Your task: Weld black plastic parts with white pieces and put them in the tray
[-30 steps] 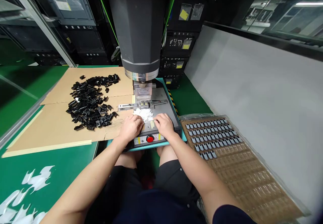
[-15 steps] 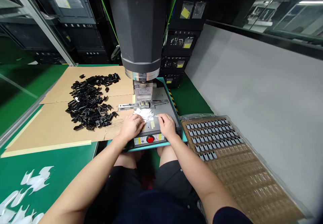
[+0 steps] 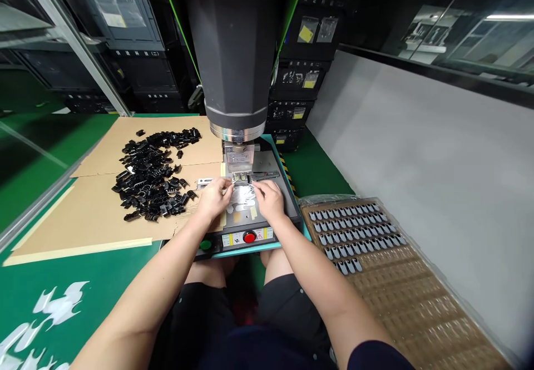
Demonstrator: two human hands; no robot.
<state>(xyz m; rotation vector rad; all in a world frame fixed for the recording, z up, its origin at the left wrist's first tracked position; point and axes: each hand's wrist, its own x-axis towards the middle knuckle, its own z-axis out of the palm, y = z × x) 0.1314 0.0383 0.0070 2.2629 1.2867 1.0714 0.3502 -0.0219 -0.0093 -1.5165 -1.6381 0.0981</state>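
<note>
My left hand (image 3: 215, 198) is closed in a pinch at the left side of the small metal fixture (image 3: 240, 178), with a bit of white at its fingertips. My right hand (image 3: 270, 198) pinches a small white piece at the fixture's right side. Just in front of the fixture, between the hands, lies a pile of thin white pieces (image 3: 242, 195) on the press's grey base plate (image 3: 267, 161). Directly above the fixture hangs the clear-fronted tool head (image 3: 239, 157) of the press, apart from it.
Black curved plastic parts (image 3: 152, 175) are heaped on cardboard (image 3: 92, 203) at left. White cut-outs (image 3: 62, 303) lie on the green table. Red (image 3: 249, 237) and green (image 3: 205, 245) buttons face me. At right stands a tray (image 3: 400, 297) partly filled with grey parts; black bins (image 3: 298, 72) stand behind.
Both hands have moved forward from the white pile to the two sides of the fixture. The right hand has carried its small white piece along. The view has shifted slightly.
</note>
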